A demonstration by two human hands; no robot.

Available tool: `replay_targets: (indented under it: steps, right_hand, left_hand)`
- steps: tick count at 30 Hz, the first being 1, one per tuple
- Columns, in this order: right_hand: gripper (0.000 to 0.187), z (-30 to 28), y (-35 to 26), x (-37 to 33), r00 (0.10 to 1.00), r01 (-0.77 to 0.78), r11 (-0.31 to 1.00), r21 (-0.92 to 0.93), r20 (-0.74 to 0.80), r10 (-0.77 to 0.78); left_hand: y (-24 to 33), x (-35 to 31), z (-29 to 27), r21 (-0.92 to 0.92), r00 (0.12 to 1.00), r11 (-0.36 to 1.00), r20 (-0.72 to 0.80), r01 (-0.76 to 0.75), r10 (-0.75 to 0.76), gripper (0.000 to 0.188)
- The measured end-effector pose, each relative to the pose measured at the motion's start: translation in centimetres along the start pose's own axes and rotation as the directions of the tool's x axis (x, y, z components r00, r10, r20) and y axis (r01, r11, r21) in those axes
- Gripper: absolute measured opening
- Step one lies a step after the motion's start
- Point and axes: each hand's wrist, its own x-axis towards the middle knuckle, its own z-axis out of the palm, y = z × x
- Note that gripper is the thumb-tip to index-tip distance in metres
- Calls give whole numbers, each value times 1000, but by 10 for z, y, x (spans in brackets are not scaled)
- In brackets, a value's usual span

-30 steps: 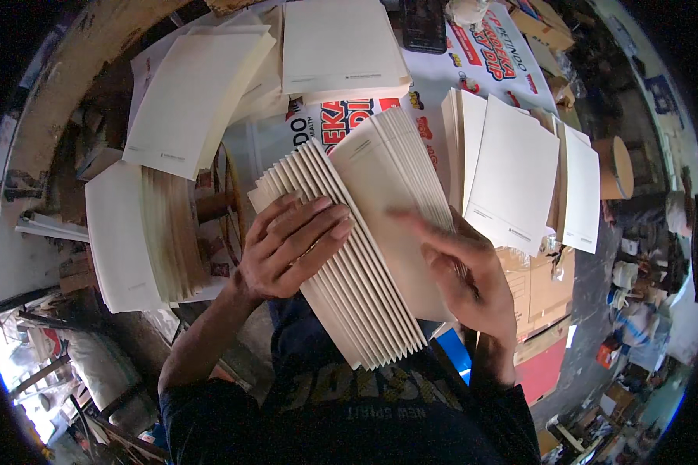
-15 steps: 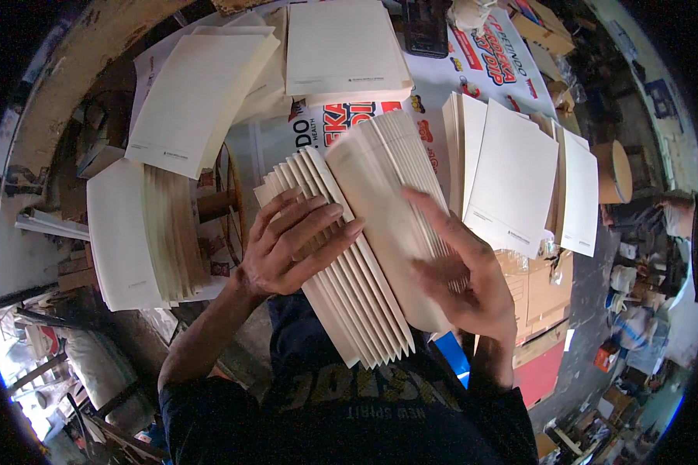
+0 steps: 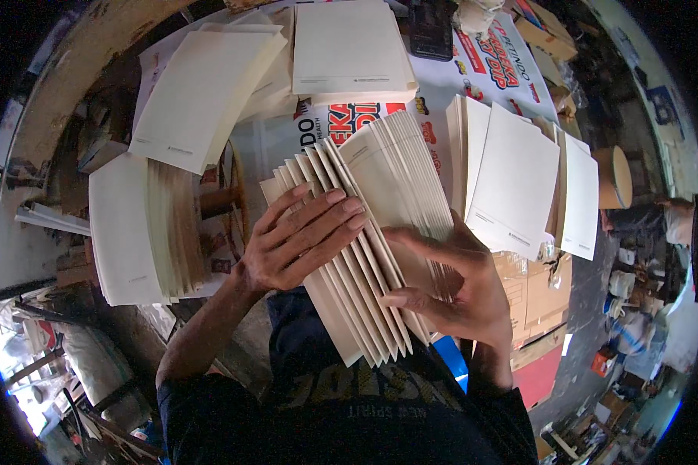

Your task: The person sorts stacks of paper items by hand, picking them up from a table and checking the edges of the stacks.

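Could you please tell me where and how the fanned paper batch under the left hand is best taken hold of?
Probably by its left long side, coming from the left and reaching across the top, as the left hand does. The fanned paper batch is long and slanted, with its layers spread apart; the right hand is at its right side.

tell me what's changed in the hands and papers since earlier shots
The right hand has shifted its thumb and forefinger left and down, bringing the thumb to the edge of the left paper bunch, which shows fewer folded edges than before. The left hand stays across that bunch, and the surrounding paper stacks lie as they were.
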Motion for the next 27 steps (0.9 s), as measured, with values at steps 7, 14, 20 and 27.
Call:
replay_targets:
  steps: [7,14,20,27]
  right_hand:
    - [53,-2,0,-5,992,-109,994,28,68,107]
    - [47,8,-17,4,992,-79,985,152,-87,93]
    - [46,7,-8,1,1000,11,1000,-1,3,-11]
    - [47,3,-17,3,995,-3,999,-35,97,7]
  left_hand:
    - [2,9,-5,-27,999,1000,37,7,-6,33]
    - [3,13,-11,-16,995,1000,103,16,-15,35]
    - [3,24,-19,-25,989,1000,149,3,1,38]
    - [0,23,-18,-19,990,997,120,-74,75,35]
